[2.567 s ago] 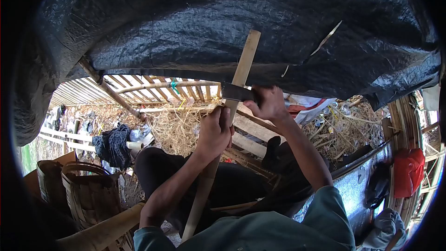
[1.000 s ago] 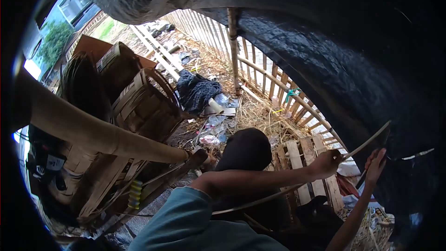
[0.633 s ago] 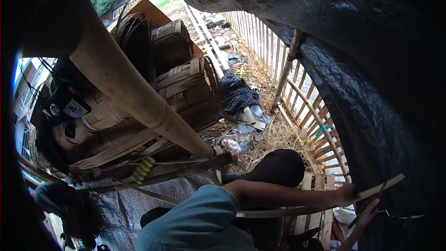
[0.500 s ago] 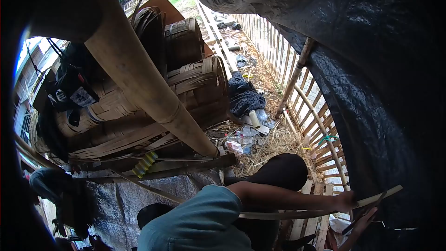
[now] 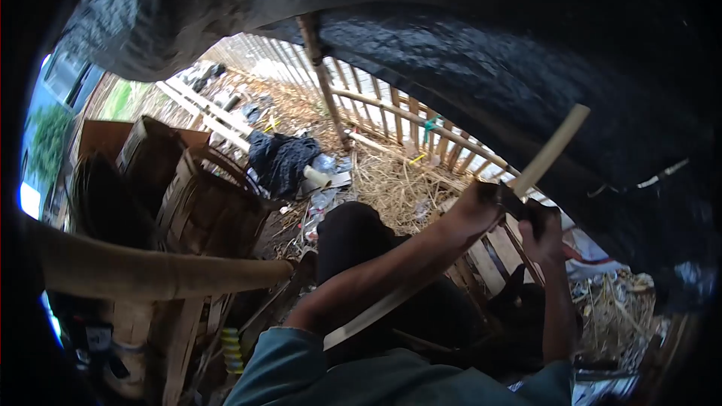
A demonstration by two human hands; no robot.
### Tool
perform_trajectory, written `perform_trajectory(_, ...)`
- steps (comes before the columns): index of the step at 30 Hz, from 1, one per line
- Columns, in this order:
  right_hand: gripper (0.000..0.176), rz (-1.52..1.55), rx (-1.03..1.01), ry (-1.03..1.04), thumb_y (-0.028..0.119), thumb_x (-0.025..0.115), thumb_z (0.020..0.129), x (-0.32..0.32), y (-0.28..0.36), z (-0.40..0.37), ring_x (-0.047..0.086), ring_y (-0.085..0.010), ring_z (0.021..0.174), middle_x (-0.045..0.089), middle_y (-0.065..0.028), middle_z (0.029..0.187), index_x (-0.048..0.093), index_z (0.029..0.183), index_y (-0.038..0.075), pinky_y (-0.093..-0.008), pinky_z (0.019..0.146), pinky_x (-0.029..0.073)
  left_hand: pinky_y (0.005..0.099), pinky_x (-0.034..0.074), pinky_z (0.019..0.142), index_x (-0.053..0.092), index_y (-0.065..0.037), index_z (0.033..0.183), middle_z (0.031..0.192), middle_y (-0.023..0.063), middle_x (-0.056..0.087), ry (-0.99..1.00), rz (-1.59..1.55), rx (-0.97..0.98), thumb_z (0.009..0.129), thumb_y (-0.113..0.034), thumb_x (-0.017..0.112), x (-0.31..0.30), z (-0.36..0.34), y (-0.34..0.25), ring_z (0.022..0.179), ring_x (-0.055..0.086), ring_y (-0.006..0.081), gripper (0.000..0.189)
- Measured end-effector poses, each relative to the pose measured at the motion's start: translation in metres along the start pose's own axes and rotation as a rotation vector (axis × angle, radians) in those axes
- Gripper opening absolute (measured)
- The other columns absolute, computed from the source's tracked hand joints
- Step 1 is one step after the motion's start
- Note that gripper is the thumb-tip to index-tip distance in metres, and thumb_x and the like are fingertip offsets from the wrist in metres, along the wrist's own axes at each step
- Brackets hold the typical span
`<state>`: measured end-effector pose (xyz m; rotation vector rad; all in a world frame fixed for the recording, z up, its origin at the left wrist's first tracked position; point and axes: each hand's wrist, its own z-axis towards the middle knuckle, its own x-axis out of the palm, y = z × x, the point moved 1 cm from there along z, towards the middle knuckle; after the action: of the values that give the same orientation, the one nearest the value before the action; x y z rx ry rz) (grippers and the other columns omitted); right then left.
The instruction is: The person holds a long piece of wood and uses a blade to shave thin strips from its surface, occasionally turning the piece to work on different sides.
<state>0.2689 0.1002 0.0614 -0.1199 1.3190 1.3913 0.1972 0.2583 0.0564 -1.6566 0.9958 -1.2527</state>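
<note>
A long, pale bamboo strip (image 5: 553, 149) slants from low in the middle of the view up to the right, passing beneath my left forearm. My left hand (image 5: 481, 207) is closed round the strip. Close beside it on the right, my right hand (image 5: 543, 231) grips a dark knife (image 5: 511, 201), whose blade lies across the strip between the two hands. The knife's handle is mostly hidden by my right fingers.
Woven bamboo baskets (image 5: 203, 210) stand at the left behind a thick bamboo pole (image 5: 173, 274). A slatted fence (image 5: 391, 113) and black plastic sheeting (image 5: 466, 53) are ahead and to the right. Straw (image 5: 395, 188) and a black bundle (image 5: 282, 162) lie on the ground.
The view has swung right, so the baskets and fence appear farther left. Both hands and the strip now show nearer the centre, with the strip tilted more steeply. More of my right arm is visible.
</note>
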Motion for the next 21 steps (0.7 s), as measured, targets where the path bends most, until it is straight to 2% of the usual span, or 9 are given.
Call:
perform_trajectory(4,0.044,-0.08,-0.037,0.066,0.047,0.068,0.075,-0.002,0.018,-0.002,0.061,-0.0328,0.057,0.059,-0.0133,0.061,0.061,0.075,0.004,-0.0408,0.053,0.048,0.0236,0.036,0.042,0.055,-0.003,0.08,0.056,-0.0026,0.048,0.08,0.058,0.086,0.098,-0.033,0.045,0.0,-0.01,-0.008,0.046,0.046,0.0053,0.036)
perform_trajectory(6,0.05,-0.058,-0.074,0.068,0.054,0.065,0.077,0.006,0.011,-0.008,0.062,-0.0298,0.052,0.06,-0.0105,0.058,0.061,0.073,0.004,-0.0382,0.05,0.049,0.0239,0.037,0.043,0.054,-0.005,0.08,0.06,-0.002,0.049,0.097,0.211,0.0,0.099,-0.031,0.043,-0.004,-0.01,-0.012,0.048,0.047,0.0056,0.034)
perform_trajectory(9,0.057,-0.136,-0.069,0.036,0.062,0.062,0.076,0.007,0.013,-0.013,0.061,-0.0267,0.049,0.059,-0.0091,0.055,0.061,0.071,0.005,-0.0377,0.047,0.048,0.0209,0.035,0.039,0.055,-0.004,0.082,0.057,-0.0015,0.047,0.008,0.376,0.166,0.098,-0.04,0.042,0.002,-0.011,0.001,0.045,0.045,0.0038,0.042)
perform_trajectory(10,0.059,-0.169,-0.07,0.038,0.064,0.061,0.075,0.007,0.012,-0.014,0.061,-0.026,0.048,0.059,-0.0087,0.055,0.061,0.07,0.005,-0.0373,0.046,0.048,0.021,0.035,0.039,0.055,-0.004,0.082,0.056,-0.001,0.047,-0.057,0.29,0.025,0.098,-0.041,0.042,0.003,-0.009,0.006,0.044,0.045,0.004,0.043)
perform_trajectory(14,0.066,-0.332,-0.147,-0.056,0.073,0.057,0.071,0.004,-0.006,-0.016,0.06,-0.024,0.045,0.058,-0.0069,0.052,0.061,0.07,0.007,-0.0364,0.043,0.048,0.0215,0.032,0.038,0.053,-0.005,0.079,0.055,-0.0009,0.047,-0.006,0.471,0.055,0.097,-0.045,0.041,0.013,-0.012,0.01,0.042,0.042,0.0046,0.045)
perform_trajectory(15,0.068,-0.354,-0.169,-0.098,0.075,0.055,0.07,-0.002,-0.01,-0.013,0.059,-0.0235,0.043,0.057,-0.006,0.051,0.062,0.069,0.008,-0.0355,0.042,0.047,0.0215,0.031,0.037,0.052,-0.006,0.08,0.054,-0.0013,0.045,-0.051,0.498,-0.066,0.099,-0.042,0.038,0.018,-0.01,0.008,0.041,0.041,0.0051,0.043)
perform_trajectory(16,0.071,-0.347,-0.087,-0.102,0.076,0.052,0.071,-0.004,-0.021,-0.009,0.06,-0.0241,0.044,0.058,-0.0074,0.052,0.063,0.07,0.007,-0.0369,0.042,0.048,0.0223,0.031,0.036,0.051,-0.006,0.08,0.052,-0.0009,0.044,0.017,0.298,-0.162,0.1,-0.037,0.033,0.015,-0.006,0.011,0.039,0.04,0.0062,0.041)
perform_trajectory(19,0.05,-0.292,0.512,-0.188,0.05,0.053,0.088,-0.053,-0.08,0.012,0.064,-0.0308,0.054,0.063,-0.0127,0.06,0.068,0.084,0.003,-0.0395,0.049,0.05,0.0242,0.032,0.034,0.048,-0.004,0.078,0.046,0.0004,0.04,0.057,0.453,-0.191,0.101,-0.031,0.028,0.029,-0.019,0.015,0.034,0.037,0.0082,0.04)
perform_trajectory(21,0.044,-0.457,0.499,-0.323,0.045,0.053,0.09,-0.091,-0.073,0.015,0.064,-0.0314,0.058,0.062,-0.0148,0.061,0.068,0.084,0.004,-0.0392,0.056,0.051,0.0247,0.028,0.034,0.045,-0.005,0.073,0.044,0.0008,0.038,0.073,0.478,-0.131,0.101,-0.03,0.027,0.049,-0.026,0.004,0.033,0.032,0.0088,0.041)
